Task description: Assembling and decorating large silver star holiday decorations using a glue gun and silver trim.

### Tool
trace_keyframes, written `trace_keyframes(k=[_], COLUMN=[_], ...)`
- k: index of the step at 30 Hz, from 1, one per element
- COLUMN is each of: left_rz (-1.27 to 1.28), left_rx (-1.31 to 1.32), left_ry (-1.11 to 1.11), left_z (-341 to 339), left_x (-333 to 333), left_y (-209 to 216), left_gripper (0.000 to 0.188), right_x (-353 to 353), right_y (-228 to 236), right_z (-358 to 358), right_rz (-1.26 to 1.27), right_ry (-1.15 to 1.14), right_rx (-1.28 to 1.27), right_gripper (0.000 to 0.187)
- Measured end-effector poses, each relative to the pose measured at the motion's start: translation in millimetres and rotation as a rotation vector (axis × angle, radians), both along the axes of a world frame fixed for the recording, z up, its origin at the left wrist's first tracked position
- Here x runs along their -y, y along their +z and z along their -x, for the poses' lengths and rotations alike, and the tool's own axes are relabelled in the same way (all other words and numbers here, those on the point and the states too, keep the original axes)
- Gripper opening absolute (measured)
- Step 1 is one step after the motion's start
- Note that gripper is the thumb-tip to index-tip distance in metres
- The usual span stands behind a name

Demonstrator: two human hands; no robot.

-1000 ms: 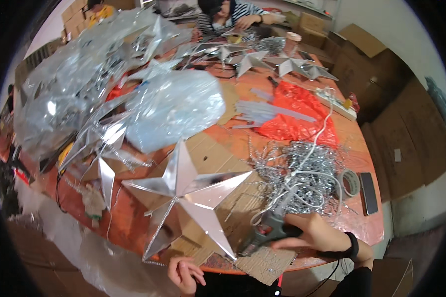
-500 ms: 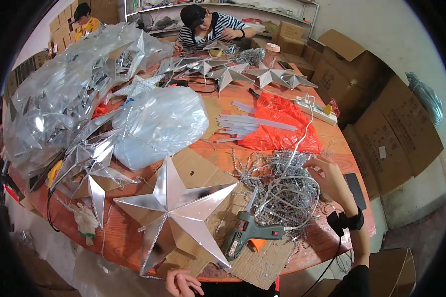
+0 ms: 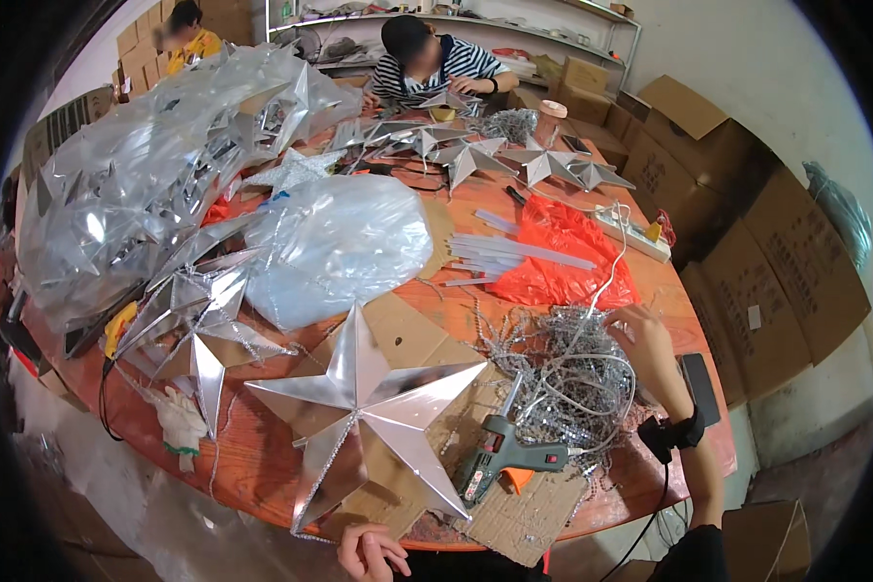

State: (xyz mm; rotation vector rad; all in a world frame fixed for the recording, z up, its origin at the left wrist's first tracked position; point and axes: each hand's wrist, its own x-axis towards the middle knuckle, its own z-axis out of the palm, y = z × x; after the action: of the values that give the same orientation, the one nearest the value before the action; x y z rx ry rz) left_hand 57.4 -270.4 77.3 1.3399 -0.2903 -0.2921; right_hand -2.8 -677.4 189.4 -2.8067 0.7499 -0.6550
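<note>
My right hand (image 3: 642,335) is over the right side of a tangled heap of silver bead garland (image 3: 577,373). Its fingers are bent and slightly apart, and no strand shows clearly between them. At the table's front edge rests my left hand (image 3: 371,553), fingers loosely bent and apart, with nothing seen in it. Just above it lies a large shiny silver star (image 3: 364,412), with a bead strand along its lower-left arm. The star rests on brown cardboard (image 3: 422,335). A grey-green hot glue gun (image 3: 504,454) lies between star and heap, its white cord looping over the beads.
Several silver stars (image 3: 470,160) lie farther back, near a seated co-worker (image 3: 436,68). Clear plastic bags (image 3: 339,247) fill the left. A red plastic bag (image 3: 563,267) and glue sticks (image 3: 514,252) lie beyond the heap. A power strip (image 3: 635,233) and phone (image 3: 696,388) are at right.
The whole view has shifted slightly, so things appear farther right and lower. My right hand's fingers have drawn a little closer together over the beads. The star and glue gun stay put.
</note>
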Motion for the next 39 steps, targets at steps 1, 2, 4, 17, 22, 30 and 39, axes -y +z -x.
trace_keyframes(k=[1,2,4,17,22,30,39], left_rz=[0.004,0.009,0.022,-0.029,-0.086,-0.092,-0.096], left_rx=[-0.002,-0.003,-0.004,0.012,0.003,-0.016,0.519], left_ry=[-0.002,-0.004,-0.020,0.035,0.066,0.070,0.085], left_z=[0,0,0,-2,-3,-2,22], left_x=[0,-1,1,0,1,4,-7], left_y=[0,0,0,-9,-7,-4,-3], left_gripper=[0.022,0.022,0.022,0.023,0.026,0.027,0.013], right_x=[-3,-5,-9,-35,-51,-109,-150], right_y=[7,13,32,99,100,114,106], right_z=[1,2,11,53,86,82,64], right_rz=[-0.030,-0.067,-0.130,0.401,0.360,0.435,-0.575], right_ry=[-0.035,-0.037,-0.051,-0.137,-0.086,0.054,1.181], right_rx=[0.046,0.107,0.224,1.001,0.856,0.723,-0.019], right_gripper=[0.011,0.012,0.013,0.018,0.025,0.019,0.013])
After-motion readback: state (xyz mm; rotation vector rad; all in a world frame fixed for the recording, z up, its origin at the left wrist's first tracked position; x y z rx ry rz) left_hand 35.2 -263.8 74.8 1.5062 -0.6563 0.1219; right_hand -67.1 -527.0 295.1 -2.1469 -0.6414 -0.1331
